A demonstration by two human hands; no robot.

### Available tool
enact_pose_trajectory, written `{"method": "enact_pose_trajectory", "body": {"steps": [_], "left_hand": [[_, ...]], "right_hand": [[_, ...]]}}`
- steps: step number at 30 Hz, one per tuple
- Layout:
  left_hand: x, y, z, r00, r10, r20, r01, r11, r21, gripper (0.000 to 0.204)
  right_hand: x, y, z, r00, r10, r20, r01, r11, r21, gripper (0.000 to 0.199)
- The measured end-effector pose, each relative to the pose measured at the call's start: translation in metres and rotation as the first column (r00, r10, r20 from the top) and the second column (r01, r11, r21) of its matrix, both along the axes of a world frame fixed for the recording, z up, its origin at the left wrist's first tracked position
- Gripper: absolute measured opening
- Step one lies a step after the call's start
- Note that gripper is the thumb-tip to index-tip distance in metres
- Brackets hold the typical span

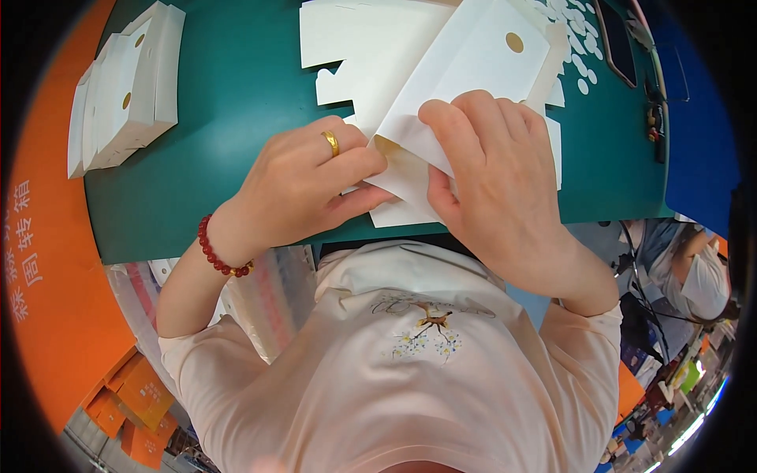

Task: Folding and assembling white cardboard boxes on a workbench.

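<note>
A white cardboard box (481, 67) with a round hole near its far end lies slantwise between my hands. My left hand (315, 173), with a gold ring and a red bead bracelet, pinches a flap at the box's near end. The fingers of my right hand (501, 169) wrap over the near right part of the box, thumb at its edge. That near end stands partly open, and the inside shows between the hands. Flat white cardboard blanks (374, 39) with cut edges lie under the box.
Folded white boxes (130, 87) with round holes stand stacked at the far left of the green table (229, 71). Small white paper discs (579, 43) are scattered at the far right, beside a phone (617, 39). Orange crates (55, 197) border the left; another person (694, 272) sits at right.
</note>
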State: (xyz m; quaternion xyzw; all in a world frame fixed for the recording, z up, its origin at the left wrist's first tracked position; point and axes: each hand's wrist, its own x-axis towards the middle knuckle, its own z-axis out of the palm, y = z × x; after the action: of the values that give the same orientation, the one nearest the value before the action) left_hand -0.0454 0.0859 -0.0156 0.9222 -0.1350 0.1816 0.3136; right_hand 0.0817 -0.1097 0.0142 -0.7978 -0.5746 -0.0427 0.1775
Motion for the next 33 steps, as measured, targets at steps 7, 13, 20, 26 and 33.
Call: {"method": "enact_pose_trajectory", "body": {"steps": [7, 13, 20, 26, 33], "left_hand": [[0.034, 0.001, 0.012, 0.961, -0.107, 0.254, 0.01, 0.934, 0.357, 0.035], [0.044, 0.007, 0.016, 0.968, -0.215, 0.126, 0.166, 0.934, 0.317, 0.036], [0.043, 0.009, 0.007, 0.943, -0.313, 0.117, 0.261, 0.909, 0.326, 0.027], [0.032, 0.023, 0.013, 0.933, -0.264, 0.244, 0.13, 0.88, 0.456, 0.022], [0.03, 0.027, 0.02, 0.946, -0.288, 0.147, 0.186, 0.857, 0.481, 0.031]], "right_hand": [[0.016, -0.01, 0.0, 0.989, 0.086, -0.122, -0.084, 0.996, 0.015, 0.034], [0.038, -0.039, 0.001, 0.902, 0.371, -0.219, -0.367, 0.928, 0.061, 0.029], [0.02, -0.038, -0.024, 0.941, 0.338, -0.017, -0.331, 0.929, 0.164, 0.032], [0.015, -0.035, -0.023, 0.956, 0.294, 0.004, -0.29, 0.941, 0.177, 0.023], [0.016, -0.035, -0.024, 0.957, 0.288, -0.018, -0.28, 0.942, 0.183, 0.019]]}}
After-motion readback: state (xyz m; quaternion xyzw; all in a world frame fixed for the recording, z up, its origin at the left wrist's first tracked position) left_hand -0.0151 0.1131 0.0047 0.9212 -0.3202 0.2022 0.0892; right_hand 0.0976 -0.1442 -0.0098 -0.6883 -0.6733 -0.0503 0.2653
